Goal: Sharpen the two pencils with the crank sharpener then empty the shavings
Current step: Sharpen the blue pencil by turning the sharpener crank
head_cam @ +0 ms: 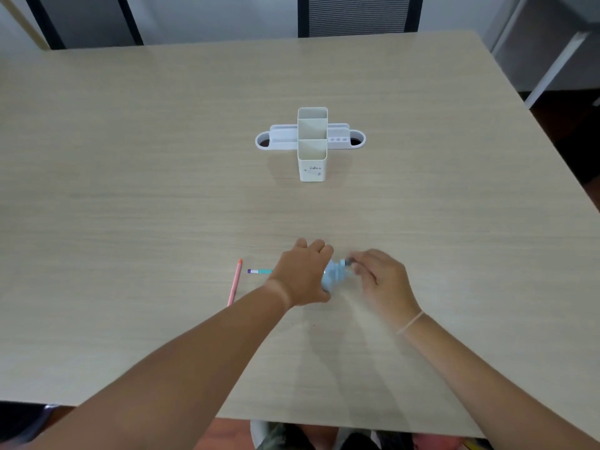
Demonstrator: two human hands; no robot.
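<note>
A light blue crank sharpener (334, 275) stands on the table near the front, mostly covered by my left hand (303, 276), which grips its body from above. A teal pencil with a purple end (259, 271) sticks out to the left from under that hand, pointing into the sharpener. My right hand (380, 277) is blurred and pinches the crank handle (346, 263) on the sharpener's right side. A pink pencil with an orange end (235, 282) lies loose on the table, left of both hands.
A white desk organizer (311, 144) with tall square compartments and low side trays stands at mid-table, well beyond the hands. The wooden table (130, 190) stretches wide on all sides. A dark chair back (358, 14) stands behind the far edge.
</note>
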